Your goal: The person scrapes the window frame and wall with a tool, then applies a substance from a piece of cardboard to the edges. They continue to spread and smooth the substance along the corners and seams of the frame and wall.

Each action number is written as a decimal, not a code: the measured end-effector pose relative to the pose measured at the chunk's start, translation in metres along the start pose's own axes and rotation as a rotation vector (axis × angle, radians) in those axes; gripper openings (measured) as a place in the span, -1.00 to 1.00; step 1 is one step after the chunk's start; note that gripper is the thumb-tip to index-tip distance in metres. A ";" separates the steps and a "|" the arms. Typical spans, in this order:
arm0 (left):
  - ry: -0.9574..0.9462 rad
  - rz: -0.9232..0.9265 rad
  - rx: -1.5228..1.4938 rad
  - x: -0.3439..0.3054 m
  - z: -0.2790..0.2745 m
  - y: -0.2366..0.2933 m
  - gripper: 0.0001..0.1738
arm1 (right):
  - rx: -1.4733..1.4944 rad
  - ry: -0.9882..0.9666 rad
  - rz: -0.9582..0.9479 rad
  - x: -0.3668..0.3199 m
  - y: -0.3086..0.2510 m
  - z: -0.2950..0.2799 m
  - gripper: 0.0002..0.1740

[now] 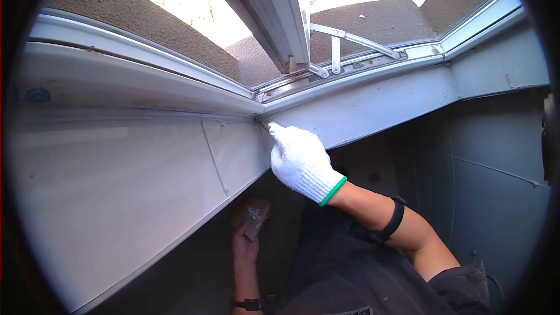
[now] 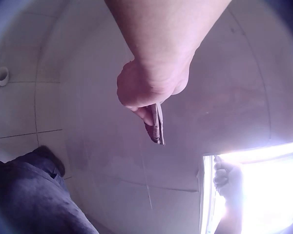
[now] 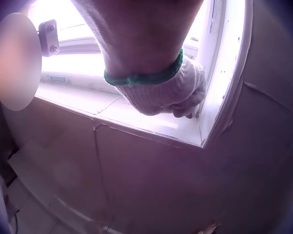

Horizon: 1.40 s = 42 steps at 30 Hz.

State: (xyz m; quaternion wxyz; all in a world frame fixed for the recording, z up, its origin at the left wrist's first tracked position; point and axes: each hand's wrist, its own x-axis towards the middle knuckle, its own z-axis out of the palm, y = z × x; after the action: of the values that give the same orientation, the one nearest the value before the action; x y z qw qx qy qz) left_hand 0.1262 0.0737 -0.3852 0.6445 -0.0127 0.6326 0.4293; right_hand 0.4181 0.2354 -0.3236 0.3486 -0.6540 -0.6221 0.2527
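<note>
My right hand (image 1: 303, 160) wears a white knit glove with a green cuff. Its index finger reaches to the inner corner of the window ledge (image 1: 373, 111), fingertip right at the joint, while the other fingers are curled under. A thin dark line shows between fingertip and corner; I cannot tell whether the hand pinches something there. Lower down, below the ledge, my bare left hand (image 1: 245, 248) grips a flat brown piece like cardboard (image 1: 256, 217) with a grey-white smear on top. In the left wrist view this flat piece (image 2: 156, 129) appears edge-on, pointing downward from the fingers.
Above the corner, an open window sash (image 1: 280, 11) hangs on a metal stay arm (image 1: 359, 41). The white wall panel (image 1: 128, 157) at left carries ridged seams. A grey wall (image 1: 490, 157) stands at right. The left wrist view shows a tiled floor (image 2: 14, 112) with a white pipe end (image 2: 3, 76).
</note>
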 end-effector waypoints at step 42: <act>-0.018 0.060 -0.056 -0.011 0.016 -0.001 -0.45 | 1.070 -0.549 0.462 0.057 -0.113 -0.157 -0.66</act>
State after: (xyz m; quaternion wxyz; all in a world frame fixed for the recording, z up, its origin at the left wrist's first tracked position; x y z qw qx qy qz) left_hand 0.1410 0.0761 -0.3736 0.6364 -0.0079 0.6147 0.4660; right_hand 0.4712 0.2671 -0.1317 0.3915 -0.4184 -0.3196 0.7547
